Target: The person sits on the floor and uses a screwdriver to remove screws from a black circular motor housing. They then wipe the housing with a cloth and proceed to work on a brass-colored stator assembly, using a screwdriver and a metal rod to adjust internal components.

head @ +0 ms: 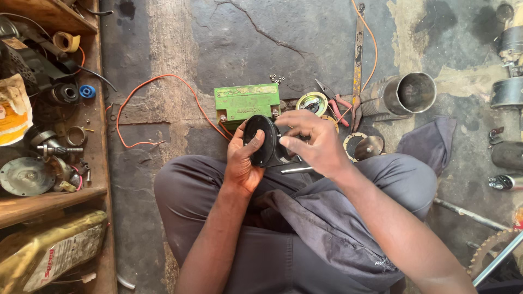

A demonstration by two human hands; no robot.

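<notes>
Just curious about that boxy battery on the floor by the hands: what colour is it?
Bright green, seen clearly in the head view: the rectangular plastic battery.

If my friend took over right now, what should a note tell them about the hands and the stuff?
Left hand: grips the round black part over the lap.
Right hand: fingers on the same part's far side.
Nearby on the floor: green battery with orange wire, red-handled pliers, metal cylinder, small nuts.
Done or left: cannot tell; the part is in hand, not set down.
</notes>
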